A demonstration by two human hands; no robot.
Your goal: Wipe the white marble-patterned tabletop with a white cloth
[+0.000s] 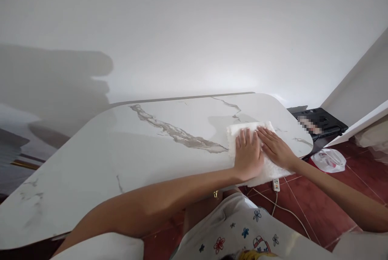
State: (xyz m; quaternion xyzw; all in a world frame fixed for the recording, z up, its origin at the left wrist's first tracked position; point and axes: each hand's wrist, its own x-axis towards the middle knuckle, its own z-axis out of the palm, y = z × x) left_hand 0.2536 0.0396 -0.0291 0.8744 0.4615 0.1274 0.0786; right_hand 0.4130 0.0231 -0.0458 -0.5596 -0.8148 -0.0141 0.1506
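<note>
A white fluffy cloth (pixel 268 171) lies spread on the marble-patterned tabletop (pixel 100 151), towards its right end, with its near edge at the table's front edge. My left hand (pixel 249 155) rests flat on the cloth, fingers stretched out and a little apart. Beside it, my right hand (pixel 277 149) also lies flat on the cloth, its fingers straight and pointing up and left. The two hands are close together, near the thumbs. Part of the cloth is hidden under my palms.
A pale wall (pixel 194 42) stands behind the table. Right of the table are a black plastic case or stand (pixel 329 120) and a white plastic bag (pixel 329 161) on the red tiled floor (pixel 327 195). A power strip (pixel 275 185) with a white cord lies below the front edge.
</note>
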